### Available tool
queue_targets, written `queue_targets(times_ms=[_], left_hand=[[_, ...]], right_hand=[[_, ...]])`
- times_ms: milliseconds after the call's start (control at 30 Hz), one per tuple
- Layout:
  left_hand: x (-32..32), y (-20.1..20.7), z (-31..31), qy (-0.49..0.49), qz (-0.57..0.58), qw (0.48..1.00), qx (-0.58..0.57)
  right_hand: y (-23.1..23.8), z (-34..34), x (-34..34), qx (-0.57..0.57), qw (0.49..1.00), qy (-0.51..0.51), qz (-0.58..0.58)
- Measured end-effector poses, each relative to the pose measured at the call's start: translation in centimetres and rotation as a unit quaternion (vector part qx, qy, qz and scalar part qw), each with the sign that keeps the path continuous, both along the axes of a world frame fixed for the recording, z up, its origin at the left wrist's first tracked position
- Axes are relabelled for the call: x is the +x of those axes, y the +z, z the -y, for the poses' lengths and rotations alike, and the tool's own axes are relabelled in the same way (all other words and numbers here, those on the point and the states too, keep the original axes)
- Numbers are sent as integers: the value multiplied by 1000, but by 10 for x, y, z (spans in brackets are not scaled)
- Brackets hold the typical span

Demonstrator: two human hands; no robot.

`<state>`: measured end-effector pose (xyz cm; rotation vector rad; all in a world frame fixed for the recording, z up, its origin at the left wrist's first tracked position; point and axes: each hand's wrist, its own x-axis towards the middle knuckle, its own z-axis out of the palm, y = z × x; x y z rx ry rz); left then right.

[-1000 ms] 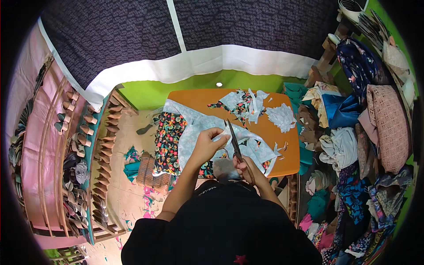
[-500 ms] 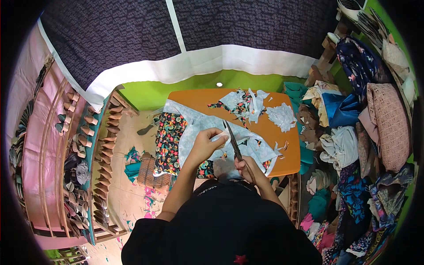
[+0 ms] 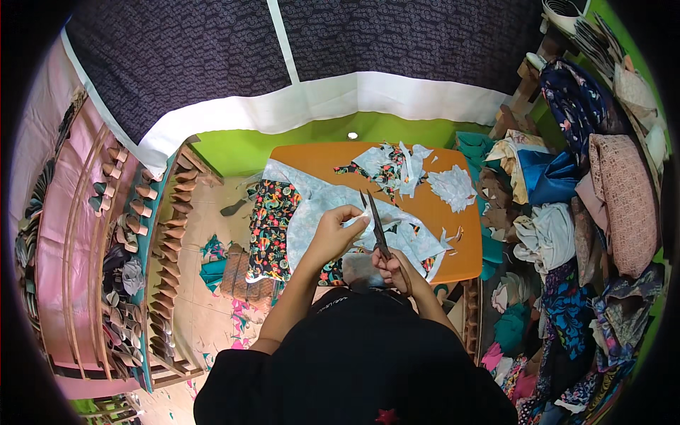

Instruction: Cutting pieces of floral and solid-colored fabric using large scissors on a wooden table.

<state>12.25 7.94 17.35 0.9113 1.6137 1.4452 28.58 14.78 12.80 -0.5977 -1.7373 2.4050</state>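
My left hand [image 3: 336, 232] pinches a small pale scrap of fabric between thumb and fingertips, mostly hidden by the fingers. Dark scissors [image 3: 379, 234] are gripped in my right hand [image 3: 394, 266]. Their blades point away from me, slightly parted, close beside the left fingertips. Beneath both hands a large cloth [image 3: 272, 227], black with a colourful print, is spread with part of its pale underside [image 3: 322, 193] turned up. It covers the near left of the orange table [image 3: 418, 205].
Cut printed and pale scraps [image 3: 411, 170] lie at the table's far side, next to a heap of whitish pieces [image 3: 452, 188]. Racks of shoe-shaped forms [image 3: 166, 276] stand on the left. Piled fabrics [image 3: 545, 230] crowd the right. More scraps [image 3: 241, 319] litter the floor.
The scissors have shifted slightly right, away from the left fingertips, and their blades have parted a little more. The left hand has barely moved; the cloth lies as before.
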Motion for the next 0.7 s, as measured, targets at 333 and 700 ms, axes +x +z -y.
queue_targets(times_ms=[333,700], left_hand=[[3,-3,-5,18,-33,999,31],[5,-1,-6,23,-19,999,22]], right_hand=[[-10,-3,0,25,1000,-8,-4],[-14,0,-4,88,995,-40,34]])
